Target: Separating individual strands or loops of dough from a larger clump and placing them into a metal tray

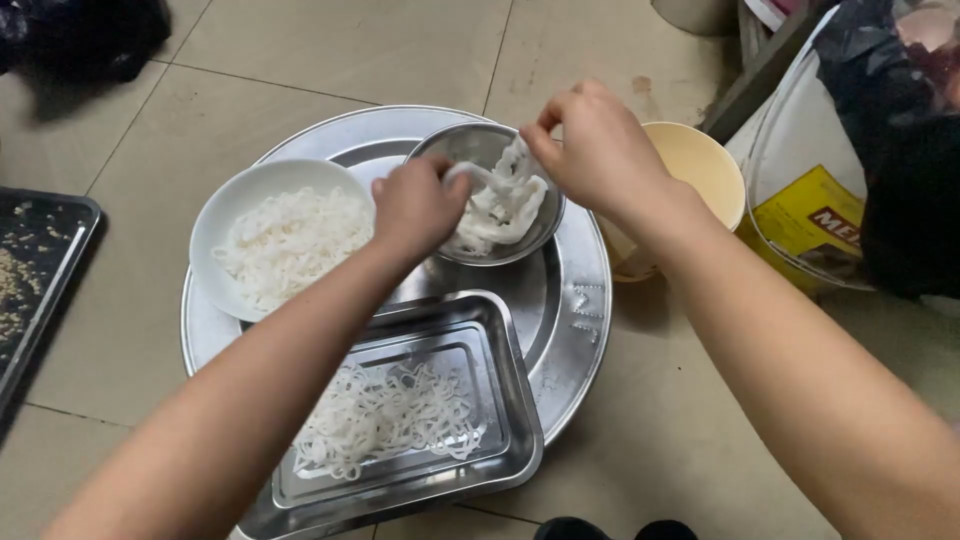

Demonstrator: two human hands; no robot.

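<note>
Seen from the head camera I am watching, both of the person's hands work over a small steel bowl (495, 190) of white noodles (500, 205) that stands on a large round metal tray (570, 300) on the tiled floor (330, 50). The left hand (418, 205) is clenched around one end of a noodle strand at the bowl's left rim, while the right hand (600, 150) pinches the other end between thumb and fingertips above the bowl's right side, so the strand hangs between them and dips into the heap below. Just left of the steel bowl, also on the round tray, sits a white bowl (235, 205) filled with finer white noodles. Nearer the camera, a rectangular steel pan (505, 400) overlaps the tray's front edge and holds a loose tangle of thin noodles spread across its bottom. A pale yellow cup (705, 165) stands on the floor just right of the round tray, partly behind the right wrist. At the far left edge lies a dark baking tray (55, 260) with pale crumbs on it. A clear plastic bag with a yellow label (810, 200) leans at the right, near dark cloth.
</note>
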